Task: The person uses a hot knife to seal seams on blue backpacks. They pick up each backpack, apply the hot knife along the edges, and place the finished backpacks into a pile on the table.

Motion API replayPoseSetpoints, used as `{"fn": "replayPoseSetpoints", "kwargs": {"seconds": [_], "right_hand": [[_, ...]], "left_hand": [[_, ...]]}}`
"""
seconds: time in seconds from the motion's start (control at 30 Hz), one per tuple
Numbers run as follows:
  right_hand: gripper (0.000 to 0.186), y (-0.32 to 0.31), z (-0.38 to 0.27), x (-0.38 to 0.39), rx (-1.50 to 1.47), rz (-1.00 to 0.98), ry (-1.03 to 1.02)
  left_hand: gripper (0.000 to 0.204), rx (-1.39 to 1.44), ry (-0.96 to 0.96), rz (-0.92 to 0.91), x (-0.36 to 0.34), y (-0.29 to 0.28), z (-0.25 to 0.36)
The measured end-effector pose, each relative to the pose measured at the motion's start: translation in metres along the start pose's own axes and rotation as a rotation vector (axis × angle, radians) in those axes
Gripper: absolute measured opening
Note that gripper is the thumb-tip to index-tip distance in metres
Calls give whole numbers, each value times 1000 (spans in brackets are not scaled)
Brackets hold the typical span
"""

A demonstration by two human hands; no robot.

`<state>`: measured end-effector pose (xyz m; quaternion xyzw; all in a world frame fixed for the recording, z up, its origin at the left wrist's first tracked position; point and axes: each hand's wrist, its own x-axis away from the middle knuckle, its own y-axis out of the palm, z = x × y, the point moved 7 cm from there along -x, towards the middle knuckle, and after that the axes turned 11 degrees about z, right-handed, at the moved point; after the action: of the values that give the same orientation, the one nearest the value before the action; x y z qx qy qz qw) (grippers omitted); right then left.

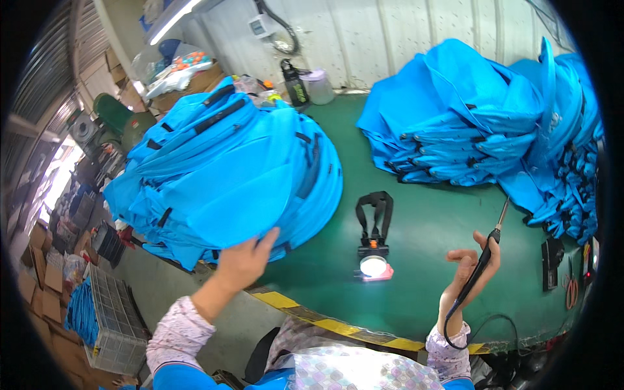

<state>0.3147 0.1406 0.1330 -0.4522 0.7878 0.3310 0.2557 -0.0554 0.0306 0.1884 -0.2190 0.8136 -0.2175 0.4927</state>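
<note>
Step in hand looks like handling the left stack of blue fabric [250, 188], corded tool at the ready. Left hand [244, 265] is on the stack's near edge, fingers part spread; can't tell if it pinches a layer. Right hand [457, 278] is closed around the black handle of the pen-shaped tool [485, 259], held above the right near part of the green surface [422, 227].

Tool's long axis runs slantwise, near-left to far-right; metal tip points far and slightly right, toward the right fabric stack [455, 123], cord trailing from the near end. Left stack sits on the left of the surface, broad faces tilted.

Next move seems to call for a sure left grip on one layer and a steady tool tip, clear of loose fabric. Lit headlamp [373, 266] lies between the hands, farther out.
</note>
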Motion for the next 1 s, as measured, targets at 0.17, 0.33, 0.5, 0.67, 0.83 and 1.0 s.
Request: {"fn": "replayPoseSetpoints", "kwargs": {"seconds": [0.17,0.33,0.5,0.67,0.83,1.0], "right_hand": [[45,19,-21,35,-58,-78,6],[45,41,-40,56,17,-154,33],[44,38,-52,65,129,-161,15],[47,37,-52,70,135,-156,73],[48,49,-60,69,272,-207,-58],[47,59,-56,69,294,-190,27]], "left_hand": [[9,269,-255,537,-27,-116,-153],[67,3,-428,-125,-54,-21,-294],[92,-219,-257,-415,-20,55,-333],[80,26,-462,74,-64,32,-377],[77,-95,19,-384,-53,97,-325],[50,-229,83,-259,-45,103,-323]]}}
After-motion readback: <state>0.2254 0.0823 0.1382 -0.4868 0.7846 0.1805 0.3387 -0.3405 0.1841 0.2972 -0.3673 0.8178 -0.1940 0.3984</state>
